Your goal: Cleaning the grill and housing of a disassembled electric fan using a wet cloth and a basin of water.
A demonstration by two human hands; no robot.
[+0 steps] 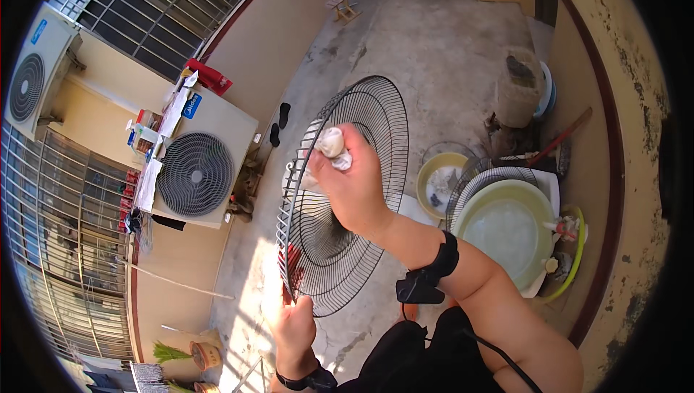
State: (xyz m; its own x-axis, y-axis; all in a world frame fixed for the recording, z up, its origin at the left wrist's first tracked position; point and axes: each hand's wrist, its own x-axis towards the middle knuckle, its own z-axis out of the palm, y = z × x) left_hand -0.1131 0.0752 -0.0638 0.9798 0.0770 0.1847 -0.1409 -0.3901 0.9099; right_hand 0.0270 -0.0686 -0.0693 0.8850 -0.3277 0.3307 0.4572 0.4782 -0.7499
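A large round wire fan guard point(394, 122) is held up, tilted, in front of me. Its rim is gripped low down by my left hand point(293, 323), thumb on the near side. My right hand point(352, 192) pinches a crumpled white cloth point(331, 142) against the wires near the upper part of the rim. Some of the cloth shows through the grille, and the fingers behind the wires are partly hidden.
At right, a pale green basin point(501, 185) of water stands by a second wire guard point(460, 193) and a yellow-green hose point(581, 246). A smaller yellow basin point(424, 176) holds cloudy water. A Midea outdoor air-conditioner unit point(238, 127) hangs at left. Dark shoes point(283, 115) lie on the concrete.
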